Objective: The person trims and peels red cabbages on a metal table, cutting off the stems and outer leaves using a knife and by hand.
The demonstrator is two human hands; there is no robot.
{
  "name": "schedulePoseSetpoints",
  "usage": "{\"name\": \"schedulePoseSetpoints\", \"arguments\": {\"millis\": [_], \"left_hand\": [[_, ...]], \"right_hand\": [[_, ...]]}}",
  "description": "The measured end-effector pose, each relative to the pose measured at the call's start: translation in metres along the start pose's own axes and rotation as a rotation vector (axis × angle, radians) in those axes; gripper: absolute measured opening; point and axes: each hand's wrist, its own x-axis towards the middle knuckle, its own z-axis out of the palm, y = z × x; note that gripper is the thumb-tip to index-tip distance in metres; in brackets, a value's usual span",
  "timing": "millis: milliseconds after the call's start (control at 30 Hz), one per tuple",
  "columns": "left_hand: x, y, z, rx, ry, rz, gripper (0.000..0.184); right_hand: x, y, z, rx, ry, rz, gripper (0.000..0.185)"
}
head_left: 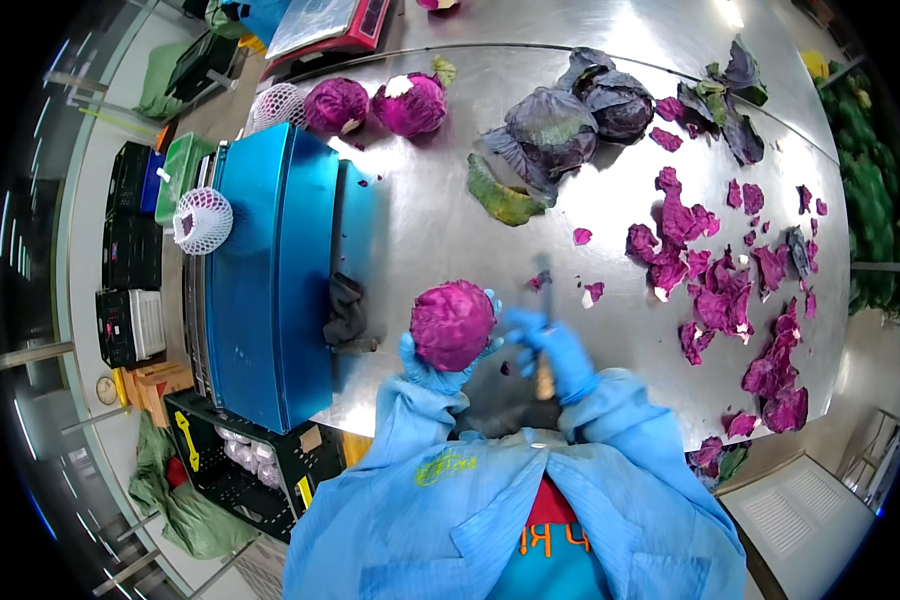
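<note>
White-wrapped things (245, 456) are held in the black crate (320, 463), near left. The purple cabbage (453, 325) is cupped in the half-curled left hand (432, 374), close to the tabletop's (420, 225) near edge, with bare room on its far side. A wooden handle (544, 379) is gripped by the curled right hand (560, 356).

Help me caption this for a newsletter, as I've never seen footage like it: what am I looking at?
There is no machine here. One picture, from a camera on a person's head, looks down past their blue sleeves. The left hand, blue-gloved, cups a red cabbage. The right hand, also gloved, grips a wooden handle; motion blur hides what kind of tool it is.

On the metal table, beyond the hands, lie two dark-leaved cabbages and, further left, two bright purple cabbages. Torn purple leaves are scattered on the right.
</note>
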Motion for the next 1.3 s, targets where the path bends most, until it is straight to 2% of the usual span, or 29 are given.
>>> {"name": "schedulePoseSetpoints", "arguments": {"millis": [33, 67, 100, 133, 200, 233, 267, 300, 333, 367, 400, 467, 567, 600, 667, 733, 767, 867, 933, 1167, 1300], "left_hand": [[-0.002, 0.000, -0.003, 0.072, 0.095, 0.003, 0.104], [-0.007, 0.001, -0.010, 0.144, 0.193, 0.008, 0.104], [-0.008, 0.002, -0.018, 0.218, 0.291, 0.012, 0.105], [-0.005, 0.001, -0.029, 0.401, 0.266, 0.084, 0.104], [0.005, -0.007, -0.049, 0.762, 0.208, 0.227, 0.101], [0.005, -0.012, -0.047, 0.914, 0.211, 0.210, 0.105], [0.005, -0.022, -0.033, 1.138, 0.261, 0.253, 0.106], [0.006, -0.034, -0.035, 1.318, 0.257, 0.309, 0.107], [0.005, -0.047, -0.036, 1.497, 0.246, 0.367, 0.107], [0.004, -0.059, -0.024, 1.643, 0.227, 0.438, 0.107], [0.002, -0.071, -0.024, 1.808, 0.235, 0.465, 0.110], [0.000, -0.089, -0.011, 2.089, 0.204, 0.448, 0.112], [0.000, -0.101, -0.005, 2.200, 0.216, 0.429, 0.113], [0.000, -0.103, -0.003, 2.202, 0.219, 0.363, 0.114], [0.001, -0.100, 0.002, 2.215, 0.231, 0.241, 0.116], [0.003, -0.100, -0.005, 2.084, 0.239, 0.217, 0.114], [0.005, -0.100, -0.007, 2.017, 0.239, 0.206, 0.114], [0.007, -0.105, -0.005, 2.104, 0.275, 0.192, 0.114], [0.009, -0.102, -0.010, 2.178, 0.195, 0.222, 0.113], [0.013, -0.104, -0.014, 2.271, 0.108, 0.382, 0.106], [0.016, -0.105, 0.002, 2.260, 0.181, 0.273, 0.102]], "right_hand": [[0.008, 0.032, 0.006, 0.022, -0.069, 0.101, 0.042], [0.003, 0.046, 0.022, 0.095, -0.036, 0.189, 0.043], [0.007, 0.063, 0.016, 0.114, -0.048, 0.143, 0.044], [0.012, 0.071, 0.014, 0.133, -0.059, 0.099, 0.045], [0.018, 0.060, -0.009, -0.016, 0.111, -0.083, 0.046], [0.018, 0.027, -0.017, -0.166, 0.184, -0.117, 0.045], [0.027, 0.032, -0.041, 0.023, 0.206, -0.436, 0.044], [0.022, 0.005, -0.051, 0.004, 0.439, -0.450, 0.045], [0.021, -0.009, -0.078, -0.066, 0.542, -0.540, 0.045], [0.012, -0.032, -0.089, -0.056, 0.700, -0.444, 0.046], [0.000, -0.038, -0.109, -0.126, 0.760, -0.457, 0.037], [-0.037, -0.063, -0.095, -0.400, 0.867, -0.287, 0.032], [-0.070, -0.036, -0.091, -0.738, 0.722, -0.180, 0.040], [-0.077, -0.026, -0.083, -0.858, 0.644, -0.197, 0.043], [-0.084, -0.005, -0.067, -1.002, 0.545, -0.302, 0.037], [-0.086, 0.001, -0.047, -1.256, 0.500, -0.461, 0.036], [-0.085, 0.003, -0.040, -1.235, 0.480, -0.453, 0.037], [-0.084, 0.004, -0.035, -1.209, 0.425, -0.424, 0.040], [-0.080, -0.001, -0.040, -1.238, 0.379, -0.398, 0.040], [-0.047, -0.011, -0.079, -1.093, -0.019, -0.322, 0.047], [-0.041, -0.024, -0.073, -1.157, -0.034, -0.172, 0.048]]}}
